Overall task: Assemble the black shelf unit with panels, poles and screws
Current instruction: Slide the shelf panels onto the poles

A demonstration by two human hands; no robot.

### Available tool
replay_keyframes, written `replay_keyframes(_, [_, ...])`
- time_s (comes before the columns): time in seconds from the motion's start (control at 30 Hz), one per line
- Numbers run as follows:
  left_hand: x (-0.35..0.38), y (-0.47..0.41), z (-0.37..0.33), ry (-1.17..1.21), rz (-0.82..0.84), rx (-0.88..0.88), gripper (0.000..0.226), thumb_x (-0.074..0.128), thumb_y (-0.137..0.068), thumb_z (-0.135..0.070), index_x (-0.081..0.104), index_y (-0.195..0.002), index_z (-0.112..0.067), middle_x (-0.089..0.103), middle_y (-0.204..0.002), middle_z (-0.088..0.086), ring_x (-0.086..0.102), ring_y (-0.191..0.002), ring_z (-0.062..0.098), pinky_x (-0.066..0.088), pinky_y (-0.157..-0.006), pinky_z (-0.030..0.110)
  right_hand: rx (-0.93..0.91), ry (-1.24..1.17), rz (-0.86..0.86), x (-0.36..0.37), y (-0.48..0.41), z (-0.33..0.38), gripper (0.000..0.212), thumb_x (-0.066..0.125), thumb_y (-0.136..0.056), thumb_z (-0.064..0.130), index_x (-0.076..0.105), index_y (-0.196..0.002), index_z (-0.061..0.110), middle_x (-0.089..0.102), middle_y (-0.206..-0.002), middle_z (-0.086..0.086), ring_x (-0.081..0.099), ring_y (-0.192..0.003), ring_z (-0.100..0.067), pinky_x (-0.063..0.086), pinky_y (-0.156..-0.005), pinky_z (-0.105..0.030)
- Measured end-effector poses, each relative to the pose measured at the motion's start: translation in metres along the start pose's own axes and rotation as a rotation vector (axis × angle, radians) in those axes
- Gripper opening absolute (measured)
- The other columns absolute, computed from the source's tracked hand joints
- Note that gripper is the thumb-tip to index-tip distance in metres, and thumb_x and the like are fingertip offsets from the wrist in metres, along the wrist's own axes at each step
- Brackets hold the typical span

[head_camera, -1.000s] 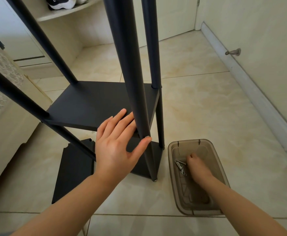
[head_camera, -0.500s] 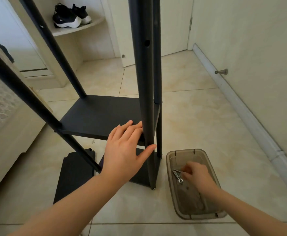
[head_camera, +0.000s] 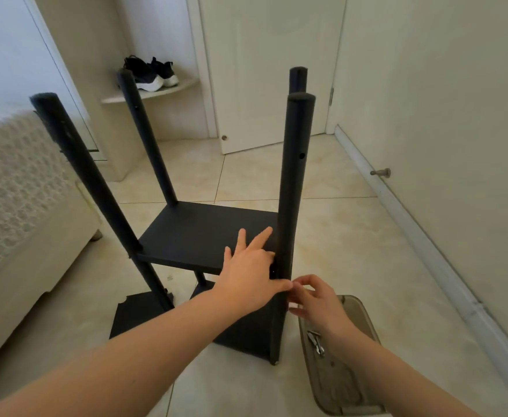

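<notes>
Floor (head_camera: pixel 337 236) of pale tiles carries the black shelf (head_camera: pixel 186 224), which stands upright just before me. Its middle panel (head_camera: pixel 204 236) is fixed above a lower panel (head_camera: pixel 246 332), and one loose panel (head_camera: pixel 138 314) lies flat at the left. The near pole (head_camera: pixel 294 191) rises at the right front corner. A brown box (head_camera: pixel 343 392) lies just right of it. My left hand (head_camera: pixel 249 272) lies on the middle panel with fingers straight and thumb against this pole, gripping nothing. My right hand (head_camera: pixel 316 299) brings its curled fingertips to the pole; whether they pinch something I cannot tell. Screws (head_camera: pixel 316 341) lie in the box.
</notes>
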State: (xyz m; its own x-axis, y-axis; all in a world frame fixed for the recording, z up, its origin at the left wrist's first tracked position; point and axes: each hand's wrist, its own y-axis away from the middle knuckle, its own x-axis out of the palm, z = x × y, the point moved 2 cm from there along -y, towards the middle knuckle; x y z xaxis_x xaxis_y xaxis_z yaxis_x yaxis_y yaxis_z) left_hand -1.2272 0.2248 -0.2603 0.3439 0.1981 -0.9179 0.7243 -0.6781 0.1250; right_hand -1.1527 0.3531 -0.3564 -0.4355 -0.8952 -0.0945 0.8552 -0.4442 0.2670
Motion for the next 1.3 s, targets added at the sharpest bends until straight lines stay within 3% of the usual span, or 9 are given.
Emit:
replay_keyframes(0.17, [-0.005, -0.007, 0.000, -0.089, 0.076, -0.047, 0.062, 0.059, -0.092, -0.056, 0.047, -0.145, -0.027, 0.047, -0.152, -0.002, 0.008, -0.153, 0.039, 0.010, -0.121, 0.063, 0.073, 0.008, 0.005, 0.024, -0.010, -0.009, 0.014, 0.045, -0.103, 0.032, 0.056, -0.100, 0.025, 0.072, -0.087, 0.008, 0.069, -0.083, -0.006, 0.050, -0.065, -0.017])
replay_keyframes(0.33, [-0.019, -0.018, 0.007, -0.041, 0.042, -0.065, 0.059, 0.063, -0.089, -0.057, 0.054, -0.137, -0.024, 0.060, -0.137, 0.001, 0.026, -0.148, 0.038, 0.026, -0.118, 0.061, 0.044, -0.062, 0.007, 0.032, -0.017, -0.003, 0.015, 0.044, -0.102, 0.034, 0.054, -0.106, 0.023, 0.073, -0.081, 0.020, 0.070, -0.079, 0.004, 0.049, -0.054, -0.013])
replay_keyframes(0.4, [-0.030, -0.022, 0.013, 0.013, 0.014, -0.050, 0.054, 0.067, -0.086, -0.055, 0.061, -0.129, -0.023, 0.067, -0.123, -0.002, 0.052, -0.130, 0.029, 0.045, -0.108, 0.052, 0.008, -0.087, 0.012, 0.037, -0.018, 0.005, 0.016, 0.045, -0.102, 0.035, 0.053, -0.106, 0.022, 0.074, -0.084, 0.015, 0.071, -0.082, 0.000, 0.051, -0.055, -0.013])
replay_keyframes(0.47, [-0.043, -0.024, 0.022, 0.106, -0.013, -0.047, 0.047, 0.072, -0.084, -0.052, 0.066, -0.121, -0.024, 0.069, -0.103, -0.010, 0.066, -0.098, 0.011, 0.058, -0.084, 0.032, -0.033, -0.104, 0.023, 0.041, -0.019, 0.015, 0.017, 0.044, -0.102, 0.034, 0.053, -0.106, 0.021, 0.076, -0.088, 0.009, 0.072, -0.085, -0.005, 0.056, -0.069, -0.022])
replay_keyframes(0.53, [-0.059, -0.026, 0.031, 0.164, -0.036, -0.052, 0.041, 0.075, -0.082, -0.051, 0.069, -0.115, -0.028, 0.066, -0.090, -0.017, 0.065, -0.081, 0.002, 0.049, -0.063, 0.014, -0.073, -0.108, 0.025, 0.046, -0.018, 0.026, 0.017, 0.045, -0.103, 0.033, 0.053, -0.106, 0.019, 0.076, -0.089, 0.007, 0.072, -0.087, -0.007, 0.058, -0.079, -0.030])
replay_keyframes(0.7, [-0.100, -0.025, 0.058, 0.294, -0.079, -0.058, 0.043, 0.077, -0.080, -0.050, 0.070, -0.116, -0.027, 0.071, -0.105, -0.012, 0.065, -0.092, 0.002, 0.043, -0.065, 0.012, -0.166, -0.078, 0.029, 0.062, -0.019, 0.058, 0.016, 0.045, -0.102, 0.035, 0.054, -0.104, 0.022, 0.076, -0.091, 0.008, 0.070, -0.091, -0.010, 0.055, -0.083, -0.034])
replay_keyframes(0.83, [-0.123, -0.012, 0.090, 0.413, -0.169, -0.105, 0.035, 0.078, -0.080, -0.046, 0.069, -0.111, -0.031, 0.063, -0.088, -0.023, 0.060, -0.073, -0.011, 0.042, -0.051, 0.005, -0.243, 0.000, 0.031, 0.079, -0.023, 0.083, 0.014, 0.050, -0.100, 0.036, 0.057, -0.101, 0.024, 0.074, -0.087, 0.010, 0.069, -0.085, -0.007, 0.055, -0.083, -0.034])
replay_keyframes(0.97, [-0.129, 0.006, 0.123, 0.529, -0.255, -0.174, 0.040, 0.077, -0.080, -0.047, 0.069, -0.115, -0.030, 0.062, -0.088, -0.023, 0.057, -0.083, -0.004, 0.034, -0.066, 0.012, -0.306, 0.083, 0.069, 0.103, -0.026, 0.102, 0.010, 0.054, -0.099, 0.034, 0.058, -0.099, 0.025, 0.071, -0.080, 0.021, 0.068, -0.078, 0.001, 0.055, -0.076, -0.030])
replay_keyframes(1.3, [-0.124, 0.032, 0.139, 0.628, -0.325, -0.207, 0.037, 0.075, -0.083, -0.045, 0.067, -0.117, -0.030, 0.066, -0.090, -0.017, 0.059, -0.084, 0.000, 0.036, -0.064, 0.013, -0.343, 0.182, 0.065, 0.120, -0.023, 0.117, 0.007, 0.054, -0.099, 0.028, 0.057, -0.101, 0.022, 0.069, -0.079, 0.024, 0.066, -0.077, 0.006, 0.045, -0.067, -0.015])
